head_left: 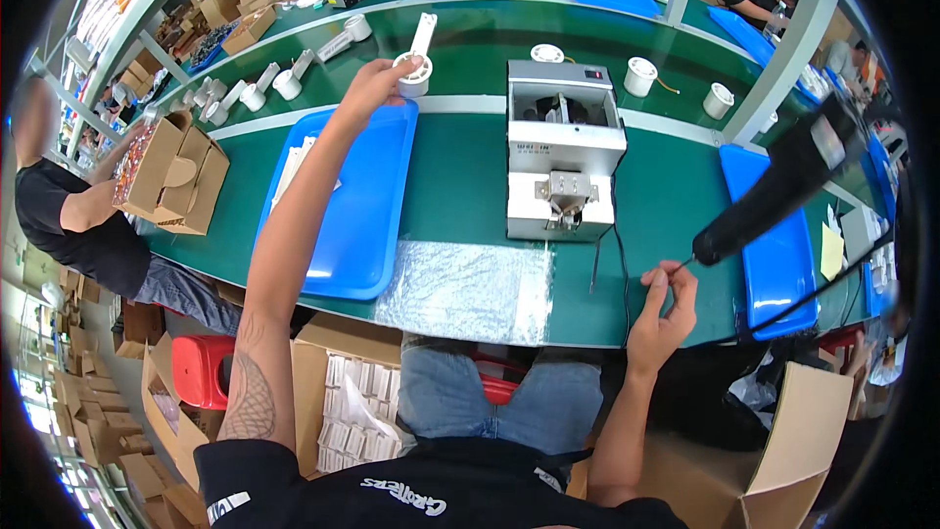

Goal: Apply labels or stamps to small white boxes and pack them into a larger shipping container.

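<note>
At the near edge of the conveyor, my left hand reaches far out and closes round a white plastic housing, which has a round ribbed cup and a flat handle pointing away. My right hand is over the table's right front, thumb and fingertips pinched together. Right at those fingertips is the thin bit of a black electric screwdriver, slanting down from the upper right. Whatever is in the pinch is too small to make out. Between my hands stands a silver screw-feeding machine.
A blue tray with white strips lies under my left forearm; another blue tray is at right. Bubble wrap covers the front edge. White housings line the green conveyor. A person sits left beside a carton.
</note>
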The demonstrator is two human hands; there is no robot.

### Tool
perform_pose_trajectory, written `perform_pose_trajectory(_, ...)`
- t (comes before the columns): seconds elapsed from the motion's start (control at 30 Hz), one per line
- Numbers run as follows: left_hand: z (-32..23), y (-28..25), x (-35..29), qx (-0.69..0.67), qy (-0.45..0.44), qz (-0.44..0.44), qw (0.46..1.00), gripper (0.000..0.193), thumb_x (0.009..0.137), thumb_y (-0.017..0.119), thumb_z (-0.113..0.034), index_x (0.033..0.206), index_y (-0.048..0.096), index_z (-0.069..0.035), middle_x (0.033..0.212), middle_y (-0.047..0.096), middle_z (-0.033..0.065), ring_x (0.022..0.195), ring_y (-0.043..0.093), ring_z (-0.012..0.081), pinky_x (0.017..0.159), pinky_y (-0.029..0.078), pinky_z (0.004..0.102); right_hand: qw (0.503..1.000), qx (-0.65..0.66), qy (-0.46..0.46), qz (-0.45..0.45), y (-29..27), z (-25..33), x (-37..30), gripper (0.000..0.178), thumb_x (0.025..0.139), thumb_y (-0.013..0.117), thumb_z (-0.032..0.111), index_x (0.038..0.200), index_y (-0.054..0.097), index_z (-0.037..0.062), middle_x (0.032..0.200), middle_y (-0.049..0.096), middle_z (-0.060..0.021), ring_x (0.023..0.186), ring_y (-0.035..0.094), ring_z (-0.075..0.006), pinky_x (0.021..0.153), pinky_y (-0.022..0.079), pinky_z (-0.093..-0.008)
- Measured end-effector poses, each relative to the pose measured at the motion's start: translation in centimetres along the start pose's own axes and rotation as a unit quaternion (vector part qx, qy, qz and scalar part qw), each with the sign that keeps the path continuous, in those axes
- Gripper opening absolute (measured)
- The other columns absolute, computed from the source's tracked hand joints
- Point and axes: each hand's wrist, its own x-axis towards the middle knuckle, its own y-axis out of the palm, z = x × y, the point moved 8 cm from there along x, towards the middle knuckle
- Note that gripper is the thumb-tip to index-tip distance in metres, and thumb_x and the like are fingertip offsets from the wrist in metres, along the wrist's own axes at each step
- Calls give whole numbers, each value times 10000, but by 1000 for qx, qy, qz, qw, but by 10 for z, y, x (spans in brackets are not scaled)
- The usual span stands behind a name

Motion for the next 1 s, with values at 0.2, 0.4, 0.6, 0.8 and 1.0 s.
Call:
perform_pose_trajectory(0.2, 55, 4, 137, -55, -93, -31, 994, 729, 883, 772, -601, 1187, 724, 59, 1109, 736, 183, 982, 714, 245, 866, 592, 405, 998, -59, -24, 1, 1, 2, -3, 80, 1038, 574, -20, 1062, 625, -77, 825, 644, -89, 751, 609, -152, 725, 498, -298)
perform_pose_trajectory(0.4, 29, -35, 178, 255, 64, -279, 924, 601, 916, 748, -494, 1204, 699, 31, 1185, 699, 269, 1134, 684, 415, 1066, 498, 496, 998, -59, 13, 7, 1, -1, -1, 93, 1043, 581, -10, 1072, 620, -89, 834, 654, -95, 770, 606, -149, 740, 491, -281)
perform_pose_trajectory(0.6, -60, 106, 134, 248, 396, 42, 883, 495, 951, 754, -385, 1315, 669, -61, 1268, 674, 192, 1222, 624, 379, 1052, 506, 459, 999, -21, 31, 6, 3, -10, -4, 85, 1043, 582, -9, 1070, 608, -85, 873, 655, -102, 797, 605, -150, 762, 488, -278)
perform_pose_trajectory(0.8, -64, 204, 113, 202, 382, 178, 884, 776, 892, 803, -559, 1464, 574, -86, 1438, 592, 222, 1304, 611, 373, 1116, 479, 423, 999, -26, 18, -5, 1, -2, -8, 66, 994, 565, -86, 1013, 620, -115, 900, 677, -139, 751, 641, -171, 712, 525, -300)
perform_pose_trajectory(1.0, -40, 110, 82, -118, 114, 136, 977, 748, 909, 854, -370, 1400, 426, -4, 1291, 643, 175, 1149, 695, 267, 883, 652, 415, 999, -39, -15, 15, 4, 4, -3, 109, 994, 577, -45, 1062, 639, -103, 927, 699, -145, 813, 672, -209, 810, 542, -336)
